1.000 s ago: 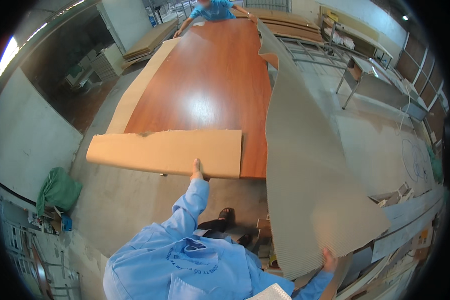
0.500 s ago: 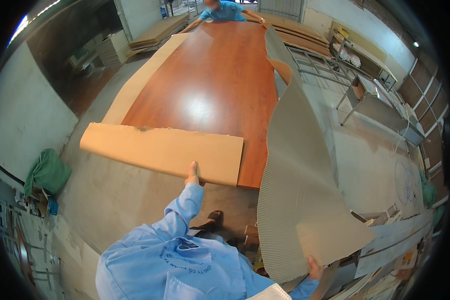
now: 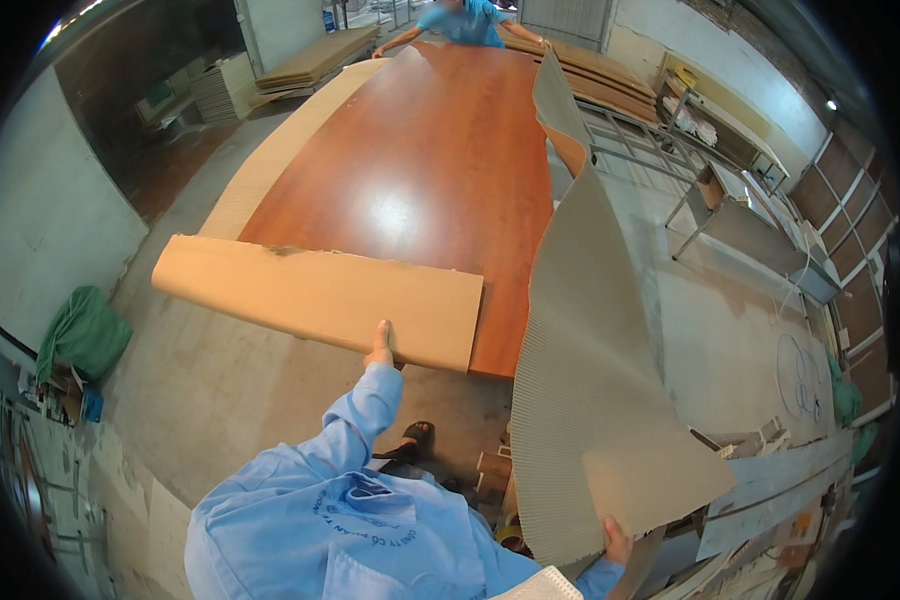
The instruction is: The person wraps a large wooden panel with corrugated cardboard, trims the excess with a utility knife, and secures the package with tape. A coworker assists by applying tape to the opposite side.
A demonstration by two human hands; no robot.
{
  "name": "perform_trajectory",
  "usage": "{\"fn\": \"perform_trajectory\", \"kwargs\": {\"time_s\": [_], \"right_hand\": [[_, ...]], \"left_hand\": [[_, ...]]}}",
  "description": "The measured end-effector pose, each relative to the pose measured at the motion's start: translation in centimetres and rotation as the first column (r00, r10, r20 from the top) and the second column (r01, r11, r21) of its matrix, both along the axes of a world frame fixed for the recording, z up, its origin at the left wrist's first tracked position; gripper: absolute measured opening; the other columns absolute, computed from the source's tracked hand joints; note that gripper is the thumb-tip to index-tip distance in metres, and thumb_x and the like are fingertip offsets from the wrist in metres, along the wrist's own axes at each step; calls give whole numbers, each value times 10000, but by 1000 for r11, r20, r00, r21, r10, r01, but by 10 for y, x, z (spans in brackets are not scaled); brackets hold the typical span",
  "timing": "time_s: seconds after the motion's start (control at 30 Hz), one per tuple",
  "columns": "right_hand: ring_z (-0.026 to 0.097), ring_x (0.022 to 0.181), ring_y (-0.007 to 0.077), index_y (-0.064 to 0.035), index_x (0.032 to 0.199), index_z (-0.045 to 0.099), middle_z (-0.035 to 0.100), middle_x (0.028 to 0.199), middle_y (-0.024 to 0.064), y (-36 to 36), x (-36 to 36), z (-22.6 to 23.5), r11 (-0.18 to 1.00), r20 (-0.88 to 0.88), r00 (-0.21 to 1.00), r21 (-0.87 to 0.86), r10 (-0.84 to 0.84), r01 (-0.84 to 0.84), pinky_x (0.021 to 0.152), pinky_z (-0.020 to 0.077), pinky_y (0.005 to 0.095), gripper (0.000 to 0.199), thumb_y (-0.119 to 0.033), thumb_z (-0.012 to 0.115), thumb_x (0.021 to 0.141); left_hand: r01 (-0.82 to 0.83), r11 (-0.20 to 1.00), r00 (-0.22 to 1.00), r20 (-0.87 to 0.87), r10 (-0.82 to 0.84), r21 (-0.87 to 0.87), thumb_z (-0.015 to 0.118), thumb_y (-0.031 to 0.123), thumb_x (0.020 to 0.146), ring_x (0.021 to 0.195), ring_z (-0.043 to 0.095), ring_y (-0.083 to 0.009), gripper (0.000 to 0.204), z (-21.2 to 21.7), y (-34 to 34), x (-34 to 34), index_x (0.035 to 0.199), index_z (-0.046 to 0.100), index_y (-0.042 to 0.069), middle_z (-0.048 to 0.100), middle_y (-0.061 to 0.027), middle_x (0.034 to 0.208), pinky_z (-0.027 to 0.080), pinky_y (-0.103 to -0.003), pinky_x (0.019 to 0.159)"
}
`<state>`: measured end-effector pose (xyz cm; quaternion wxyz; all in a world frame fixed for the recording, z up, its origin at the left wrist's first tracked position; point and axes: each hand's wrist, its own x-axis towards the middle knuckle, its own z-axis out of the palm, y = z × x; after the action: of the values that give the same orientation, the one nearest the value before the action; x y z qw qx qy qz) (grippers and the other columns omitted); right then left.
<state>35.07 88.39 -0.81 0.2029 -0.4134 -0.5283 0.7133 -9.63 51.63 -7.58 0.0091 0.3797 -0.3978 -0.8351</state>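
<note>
A long glossy reddish-brown wood panel (image 3: 410, 150) stretches away in front of me. Over its near end a tan cardboard flap (image 3: 310, 295) is folded; my left hand (image 3: 379, 346) grips the fold, thumb on top and fingers hidden beneath. A grey-tan corrugated cardboard sheet (image 3: 605, 340) stands up along the panel's right side and curls toward me. Its near lower edge is in my right hand (image 3: 618, 540), closed on it. At the far end a person in a blue shirt (image 3: 460, 22) has one hand at each side of the panel.
Flat board stacks (image 3: 320, 58) lie beyond the panel on the left and right. A metal-legged table (image 3: 745, 225) stands to the right, beside a metal frame (image 3: 640, 145). Wood offcuts (image 3: 780, 500) lie near right. A green sack (image 3: 88, 328) rests by the left wall.
The view has shifted slightly. My hands keep hold of the cardboard in much the same places. The person at the far end has leaned lower, with the right-hand arm further out.
</note>
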Motion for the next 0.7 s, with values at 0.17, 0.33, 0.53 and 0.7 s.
{"fn": "perform_trajectory", "kwargs": {"time_s": [0.17, 0.33, 0.53, 0.7], "right_hand": [[575, 1107, 305, 68, 1355, 444, 567, 1266, 189, 8, 6, -8, 1000, 2, 1000, -23, 5, -5, 943, 462, 373, 670, -123, 736, 783], [606, 1050, 286, 46, 1330, 480, 602, 1216, 167, 11, 8, -22, 999, 49, 998, 27, -34, 32, 903, 484, 371, 662, -144, 759, 762], [609, 1037, 294, 57, 1309, 495, 605, 1214, 172, 6, 8, -24, 992, 161, 979, 11, -128, 128, 909, 479, 373, 656, -160, 768, 753], [578, 1086, 306, 71, 1333, 474, 577, 1247, 183, 5, 3, -14, 1000, 14, 1000, 5, -16, 16, 936, 456, 378, 677, -161, 755, 763]], "left_hand": [[39, 999, 999, -28, -38, 27, 830, 424, 728, 945, 665, -314, 800, 0, 0, -1, 1265, 490, -61, 616, -169, 1150, 600, -445, 775], [34, 999, 999, -35, -33, 20, 827, 434, 727, 949, 665, -312, 805, 2, 1, -1, 1269, 492, -57, 615, -163, 1158, 598, -442, 776], [73, 997, 994, -81, -71, 19, 814, 465, 735, 962, 663, -305, 818, -2, -3, 1, 1276, 489, -55, 617, -157, 1168, 598, -439, 782], [63, 998, 998, -30, -62, 5, 787, 487, 759, 965, 664, -304, 785, -2, 1, -5, 1290, 501, -16, 624, -143, 1172, 595, -437, 778]]}}
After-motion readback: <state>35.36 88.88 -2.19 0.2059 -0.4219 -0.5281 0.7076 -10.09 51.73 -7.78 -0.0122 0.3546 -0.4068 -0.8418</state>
